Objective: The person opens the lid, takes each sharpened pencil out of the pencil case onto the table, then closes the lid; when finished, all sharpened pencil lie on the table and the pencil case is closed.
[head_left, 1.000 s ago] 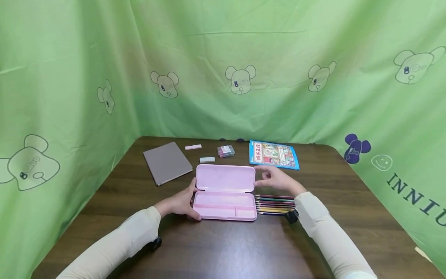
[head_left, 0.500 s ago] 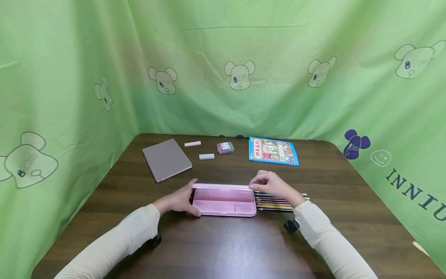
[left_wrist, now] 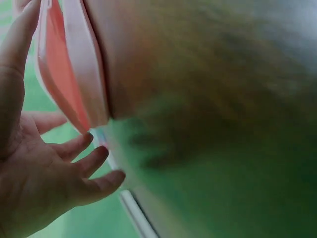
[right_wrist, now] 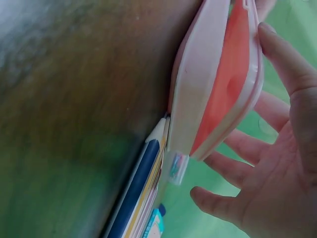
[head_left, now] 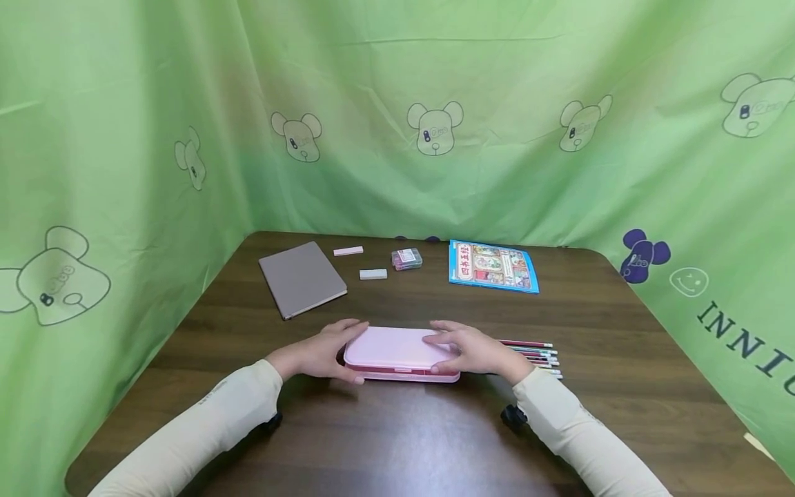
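Note:
A pink plastic pencil case [head_left: 394,347] lies in the middle of the table with its lid lowered; a narrow gap shows along the front. At its left end is my left hand [head_left: 319,353], fingers spread, the index finger over the lid's back corner and the thumb by the front corner. My right hand [head_left: 475,351] rests on the lid's right end with spread fingers. The right wrist view shows that thumb at the lid's edge and a reddish interior [right_wrist: 225,74]. Several colored pencils [head_left: 539,355] lie right of the case, partly hidden by the right hand.
Behind the case lie a grey notebook [head_left: 303,279], a pale pink strip-like block [head_left: 348,251], a whitish block [head_left: 373,275] and a small clear box [head_left: 406,259] with coloured contents. A blue-edged picture book [head_left: 493,266] is at the back right. Green curtains [head_left: 373,166] enclose the table.
The pencil case's lid has swung forward and down from standing open to nearly closed. My right hand came down with it; my left index finger moved onto the lid's back corner.

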Demonstrator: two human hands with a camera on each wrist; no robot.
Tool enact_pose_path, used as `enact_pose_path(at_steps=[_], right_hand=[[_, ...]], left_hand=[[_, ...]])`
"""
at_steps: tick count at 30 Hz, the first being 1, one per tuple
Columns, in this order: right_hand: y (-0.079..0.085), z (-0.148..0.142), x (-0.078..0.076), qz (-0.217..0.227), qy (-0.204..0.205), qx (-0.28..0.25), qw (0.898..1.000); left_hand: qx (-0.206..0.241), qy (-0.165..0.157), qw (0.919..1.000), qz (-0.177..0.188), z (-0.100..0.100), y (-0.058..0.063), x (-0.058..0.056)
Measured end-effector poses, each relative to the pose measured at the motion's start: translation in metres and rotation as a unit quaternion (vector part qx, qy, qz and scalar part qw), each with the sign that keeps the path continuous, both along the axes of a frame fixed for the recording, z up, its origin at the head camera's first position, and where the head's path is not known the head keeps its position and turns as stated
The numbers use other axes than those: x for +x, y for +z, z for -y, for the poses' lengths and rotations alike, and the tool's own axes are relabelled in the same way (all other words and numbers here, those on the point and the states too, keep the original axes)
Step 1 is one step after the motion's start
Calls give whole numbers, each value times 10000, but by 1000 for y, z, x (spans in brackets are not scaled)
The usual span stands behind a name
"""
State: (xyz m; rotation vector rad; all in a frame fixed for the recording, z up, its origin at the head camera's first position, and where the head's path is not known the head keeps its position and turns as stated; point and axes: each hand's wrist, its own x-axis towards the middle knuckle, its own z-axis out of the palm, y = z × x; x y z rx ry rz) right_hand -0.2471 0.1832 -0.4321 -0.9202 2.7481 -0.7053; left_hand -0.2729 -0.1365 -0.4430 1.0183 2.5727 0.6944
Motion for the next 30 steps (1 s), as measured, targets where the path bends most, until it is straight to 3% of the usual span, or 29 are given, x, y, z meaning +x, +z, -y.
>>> enact_pose_path(at_steps=[5,10,17,25,30], right_hand=[[1,5,2,-38,132,154,9998],[1,10,3,7,3,290,9996],[1,12,13,180,-421,418,9981],[-4,16,24,24,-414,775,9961],[-4,16,19,-167,-383,839,9956]], left_hand=[[-562,-195,9963,-616,-17,11,4],[-1042,-171,9926,-597,-28,14,6],[-755,-291,9940,-732,-34,7,11],[-631,-433,9936,-836,-36,-3,18],[-678,-488,9917,-982,-36,0,14]])
